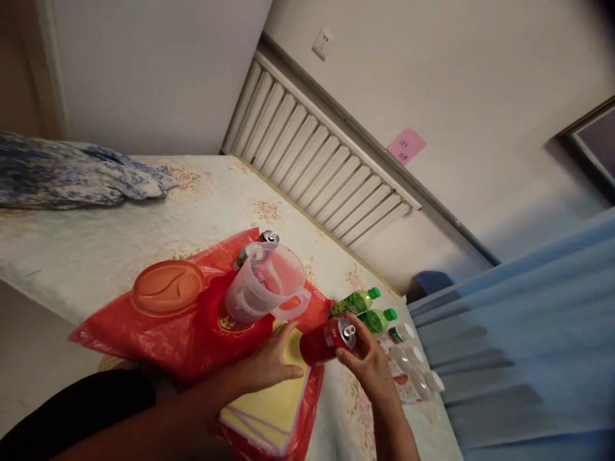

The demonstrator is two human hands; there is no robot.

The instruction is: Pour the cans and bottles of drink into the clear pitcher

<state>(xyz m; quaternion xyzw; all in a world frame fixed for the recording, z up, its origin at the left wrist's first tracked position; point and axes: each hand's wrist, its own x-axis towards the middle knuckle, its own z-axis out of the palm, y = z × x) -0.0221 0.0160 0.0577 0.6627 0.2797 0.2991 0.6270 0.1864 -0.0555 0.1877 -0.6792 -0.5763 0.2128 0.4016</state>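
My right hand (368,362) is wrapped round the top end of a red drink can (319,344), which is tilted with its silver tab end towards the right. Just left of the can's base, my left hand (275,363) has its thumb and fingers spread and holds nothing. Beneath them lie yellow cloths or sheets (278,410) on a red plastic bag (177,333). A clear plastic jug (264,285) with a handle stands on the bag, above my left hand. An orange round lid (168,287) rests on the bag's left part.
Behind the jug are a dark can (270,237) and another can (246,255). Green-capped bottles (358,301) and several clear bottles (418,371) stand at the right. A patterned cloth (81,173) lies far left; a radiator (312,147) and blue curtain (528,333) border the flowered tablecloth (221,192).
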